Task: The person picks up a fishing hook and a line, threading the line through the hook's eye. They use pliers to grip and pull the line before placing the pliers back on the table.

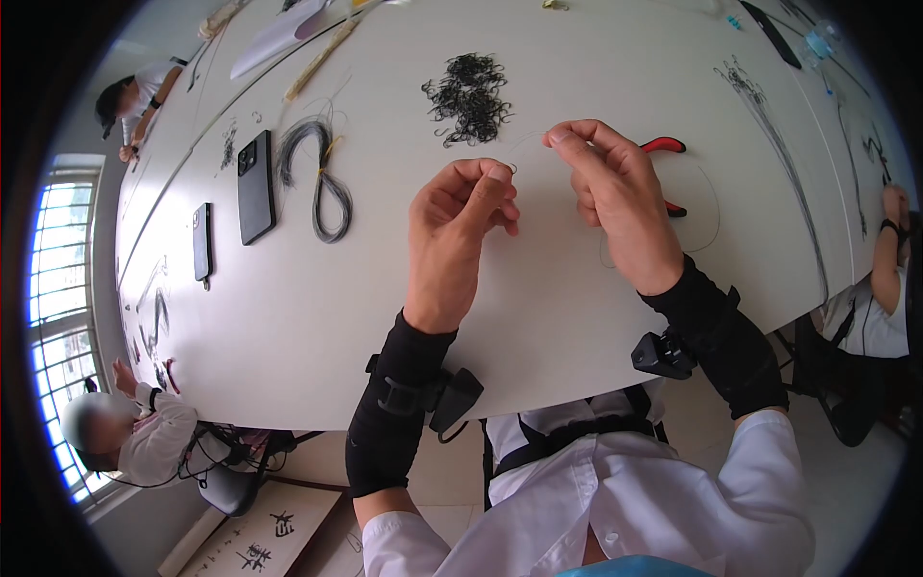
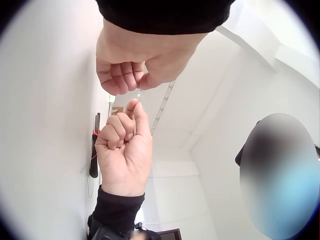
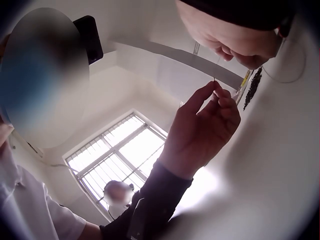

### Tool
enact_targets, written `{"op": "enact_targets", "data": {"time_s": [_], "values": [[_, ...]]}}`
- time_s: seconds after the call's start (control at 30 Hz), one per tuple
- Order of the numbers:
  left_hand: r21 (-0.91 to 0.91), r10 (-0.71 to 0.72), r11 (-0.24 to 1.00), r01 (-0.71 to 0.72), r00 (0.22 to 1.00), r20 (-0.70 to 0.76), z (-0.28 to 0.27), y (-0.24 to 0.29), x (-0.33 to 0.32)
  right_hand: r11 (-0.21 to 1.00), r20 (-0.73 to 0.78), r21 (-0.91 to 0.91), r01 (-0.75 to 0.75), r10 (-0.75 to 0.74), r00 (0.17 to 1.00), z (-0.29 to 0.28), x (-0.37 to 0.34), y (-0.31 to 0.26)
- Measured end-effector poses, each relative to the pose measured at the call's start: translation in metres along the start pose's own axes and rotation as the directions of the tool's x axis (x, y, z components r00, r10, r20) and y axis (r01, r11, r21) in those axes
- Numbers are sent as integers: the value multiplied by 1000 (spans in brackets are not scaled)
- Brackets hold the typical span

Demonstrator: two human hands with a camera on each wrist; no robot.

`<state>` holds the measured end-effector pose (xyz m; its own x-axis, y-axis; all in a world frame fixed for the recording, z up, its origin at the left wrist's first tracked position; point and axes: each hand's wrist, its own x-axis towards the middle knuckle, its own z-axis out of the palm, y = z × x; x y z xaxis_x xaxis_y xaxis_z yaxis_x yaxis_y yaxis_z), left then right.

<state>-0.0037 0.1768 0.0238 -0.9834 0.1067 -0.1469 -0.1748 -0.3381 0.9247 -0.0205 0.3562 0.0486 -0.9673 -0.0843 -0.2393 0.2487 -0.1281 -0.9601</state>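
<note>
My left hand (image 1: 447, 221) pinches a small fish hook (image 1: 513, 168) between thumb and forefinger; its curved end sticks out past the fingertips. Just to the right, my right hand (image 1: 620, 197) pinches a thin fishing line (image 1: 524, 142) between thumb and forefinger. That line spans the short gap between the two hands, and a loose loop of it curves out beyond the right wrist. In the right wrist view, the tip of the hook (image 3: 214, 79) pokes up from the left fingertips. Red-handled pliers (image 1: 665, 144) lie partly hidden behind the right hand.
A pile of black fish hooks (image 1: 469, 99) lies ahead on the white table (image 1: 558, 317). To the left are a tied bundle of line (image 1: 332, 216) and two phones (image 1: 256, 188). Long strands with hooks (image 1: 784, 159) stretch along the right. Other people sit around the table.
</note>
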Motion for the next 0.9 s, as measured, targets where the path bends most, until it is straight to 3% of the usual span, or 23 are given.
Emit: {"op": "enact_targets", "data": {"time_s": [0.07,0.17,0.27,0.9], "values": [[-5,1,1000,-1,1000,13,0,0,0,1000,-4,4,4,-4,1000,1,0,-1],[-14,-4,1000,5,1000,24,1,-1,0,991,126,-128,24,-8,992,3,-1,0],[-22,-6,1000,6,1000,16,-1,-3,1,991,171,-122,49,-28,985,3,-2,4],[-2,-27,1000,27,999,-17,-1,-2,2,974,222,-218,60,-10,975,2,-2,9]]}}
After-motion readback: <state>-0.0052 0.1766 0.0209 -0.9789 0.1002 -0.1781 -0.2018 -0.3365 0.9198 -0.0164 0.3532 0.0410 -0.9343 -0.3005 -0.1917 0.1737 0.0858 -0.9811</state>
